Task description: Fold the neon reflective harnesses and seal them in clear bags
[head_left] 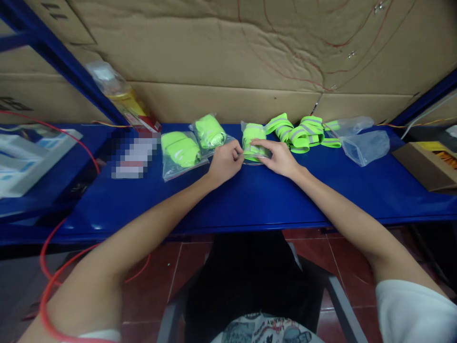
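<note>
A clear plastic bag (pixel 253 130) with a folded neon-yellow reflective strap inside lies on the blue shelf in front of me. My left hand (pixel 227 161) pinches the near left edge of this bag, its fingers curled together. From the other side, my right hand (pixel 278 156) holds the bag's right part, fingers over the top and thumb near the front edge. Left of my hands lie two more bagged neon bundles, a larger one (pixel 181 150) and a smaller one (pixel 210 132). Loose reflective straps (pixel 302 132) lie in a heap just beyond my right hand.
Empty clear bags (pixel 367 145) lie to the right, before an open cardboard box (pixel 426 164). A bottle (pixel 119 90) stands at the back left. Cardboard (pixel 200 57) lines the rear. A red hose (pixel 44 286) loops at the lower left, by a grey chair (pixel 339 305).
</note>
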Action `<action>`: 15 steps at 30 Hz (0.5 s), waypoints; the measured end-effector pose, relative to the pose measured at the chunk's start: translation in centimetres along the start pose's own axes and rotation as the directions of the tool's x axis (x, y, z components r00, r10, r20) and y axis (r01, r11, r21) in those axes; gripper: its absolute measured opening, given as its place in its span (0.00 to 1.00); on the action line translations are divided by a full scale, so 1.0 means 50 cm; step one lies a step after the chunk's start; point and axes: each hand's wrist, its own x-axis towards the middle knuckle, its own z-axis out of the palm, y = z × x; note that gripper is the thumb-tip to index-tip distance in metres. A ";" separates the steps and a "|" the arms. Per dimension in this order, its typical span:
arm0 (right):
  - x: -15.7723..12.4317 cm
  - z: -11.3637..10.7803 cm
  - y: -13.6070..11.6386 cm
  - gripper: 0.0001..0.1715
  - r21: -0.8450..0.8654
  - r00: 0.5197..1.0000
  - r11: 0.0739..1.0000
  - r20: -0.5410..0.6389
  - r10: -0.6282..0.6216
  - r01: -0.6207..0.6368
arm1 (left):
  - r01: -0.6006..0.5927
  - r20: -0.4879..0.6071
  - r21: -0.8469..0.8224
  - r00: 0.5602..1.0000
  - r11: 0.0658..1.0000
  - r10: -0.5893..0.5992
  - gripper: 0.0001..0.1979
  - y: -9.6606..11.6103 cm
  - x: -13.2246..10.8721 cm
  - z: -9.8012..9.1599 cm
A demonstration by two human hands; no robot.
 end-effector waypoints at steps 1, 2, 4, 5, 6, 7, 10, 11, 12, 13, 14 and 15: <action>0.000 0.000 -0.001 0.31 0.000 1.000 1.000 0.010 -0.002 0.002 | 0.003 0.002 0.008 1.000 1.000 -0.003 0.07 -0.001 0.001 0.000; -0.001 -0.001 -0.003 0.31 -0.005 1.000 1.000 0.021 -0.010 0.010 | 0.004 0.010 0.022 1.000 1.000 -0.004 0.08 -0.002 0.001 0.000; -0.002 -0.002 -0.008 0.31 -0.033 0.999 0.999 0.039 -0.036 0.037 | -0.013 0.033 0.081 0.999 0.997 0.011 0.08 -0.003 0.000 -0.002; -0.003 -0.002 -0.011 0.32 -0.056 0.998 0.997 0.041 -0.044 0.046 | -0.032 0.041 0.122 0.999 0.992 0.027 0.09 -0.002 0.000 -0.003; -0.004 -0.002 -0.014 0.32 -0.081 0.998 0.996 0.039 -0.045 0.048 | -0.057 0.047 0.167 0.998 0.984 0.050 0.09 -0.001 -0.001 -0.006; -0.006 -0.001 -0.017 0.32 -0.104 0.999 0.994 0.033 -0.041 0.045 | -0.088 0.053 0.211 0.996 0.974 0.078 0.09 0.000 -0.002 -0.009; -0.008 0.002 -0.021 0.24 -0.143 0.998 0.987 0.023 -0.066 0.069 | -0.185 0.063 0.322 0.983 0.928 0.174 0.05 0.003 -0.005 -0.020; -0.009 0.004 -0.019 0.19 -0.147 0.995 0.985 0.027 -0.091 0.094 | -0.217 0.069 0.338 0.976 0.916 0.206 0.04 0.004 -0.005 -0.024; -0.008 0.006 -0.015 0.15 -0.150 0.993 0.981 0.030 -0.117 0.120 | -0.250 0.083 0.339 0.968 0.907 0.236 0.05 0.004 -0.005 -0.027; -0.008 0.008 -0.011 0.12 -0.154 0.990 0.978 0.030 -0.136 0.139 | -0.285 0.106 0.323 0.959 0.903 0.264 0.08 0.004 -0.005 -0.030; -0.007 0.010 -0.006 0.11 -0.162 0.989 0.976 0.024 -0.144 0.146 | -0.320 0.141 0.294 0.946 0.901 0.291 0.11 0.004 -0.004 -0.032; -0.005 0.011 0.000 0.11 -0.173 0.990 0.975 0.014 -0.140 0.141 | -0.359 0.186 0.257 0.930 0.897 0.318 0.14 0.004 -0.003 -0.033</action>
